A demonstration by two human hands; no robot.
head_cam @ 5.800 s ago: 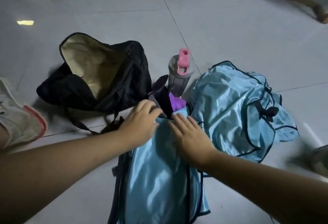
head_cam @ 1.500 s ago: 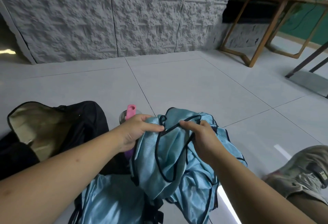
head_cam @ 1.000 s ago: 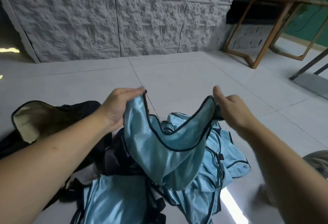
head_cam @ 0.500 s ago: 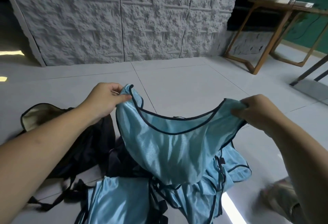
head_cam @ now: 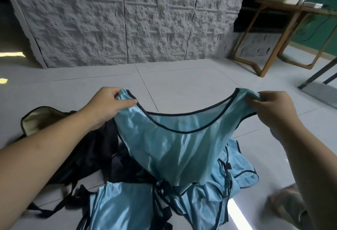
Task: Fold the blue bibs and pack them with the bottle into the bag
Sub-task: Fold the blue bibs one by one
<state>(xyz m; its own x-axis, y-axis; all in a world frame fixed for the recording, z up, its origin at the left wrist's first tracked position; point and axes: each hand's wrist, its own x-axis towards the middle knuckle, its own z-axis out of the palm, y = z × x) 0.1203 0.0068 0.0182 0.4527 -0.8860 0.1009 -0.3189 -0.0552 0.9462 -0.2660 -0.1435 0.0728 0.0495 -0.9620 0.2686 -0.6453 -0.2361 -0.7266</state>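
Note:
I hold a light blue bib [head_cam: 178, 149] with dark trim spread in the air by its two shoulder straps. My left hand [head_cam: 109, 104] pinches the left strap, my right hand [head_cam: 273, 107] pinches the right one. A folded blue bib [head_cam: 122, 206] lies on the floor below, near me. More loose blue bibs [head_cam: 235, 173] lie crumpled under the raised one. The black bag [head_cam: 63, 149] lies open on the floor at the left, its beige lining showing. The bottle is hidden behind the raised bib.
Grey floor tiles [head_cam: 182, 78] stretch ahead to a rough grey wall [head_cam: 127, 18]. A wooden table frame [head_cam: 262, 51] stands at the far right. A shoe [head_cam: 286, 206] shows at the lower right. Black bag straps [head_cam: 47, 209] trail on the floor.
I lifted one bib from the pile and drew my hands apart, stretching it wide by its straps. The view tilted up, and the bottle went out of sight behind the bib.

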